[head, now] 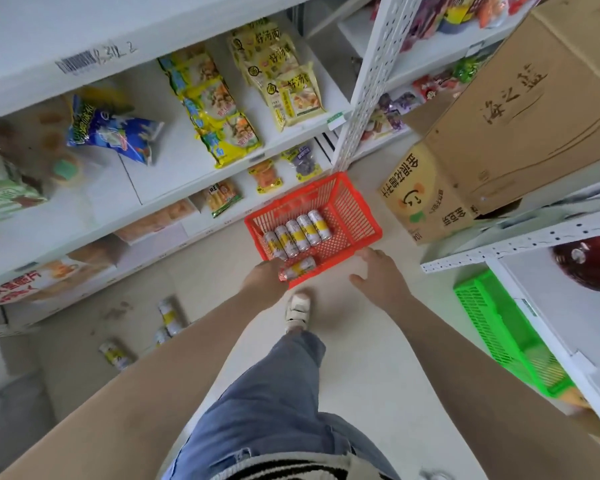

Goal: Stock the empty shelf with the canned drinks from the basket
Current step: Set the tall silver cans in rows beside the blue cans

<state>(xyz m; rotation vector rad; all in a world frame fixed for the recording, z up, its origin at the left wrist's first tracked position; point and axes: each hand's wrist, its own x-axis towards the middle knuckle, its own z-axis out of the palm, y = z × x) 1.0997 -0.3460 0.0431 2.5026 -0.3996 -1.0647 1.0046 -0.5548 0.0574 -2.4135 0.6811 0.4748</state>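
5 canned drinks [297, 232] lie side by side on the floor of the red basket [357, 216] near its left wall, long axes roughly parallel and running from the near rim toward the far rim. 1 more can [298, 268] lies crosswise at the near rim, its end at the left hand [265, 280], whose fingers seem curled round it, though blur hides the grip. Right hand [380, 271] reaches down with arm extended, fingers loosely spread, fingertips at the near right corner of the basket.
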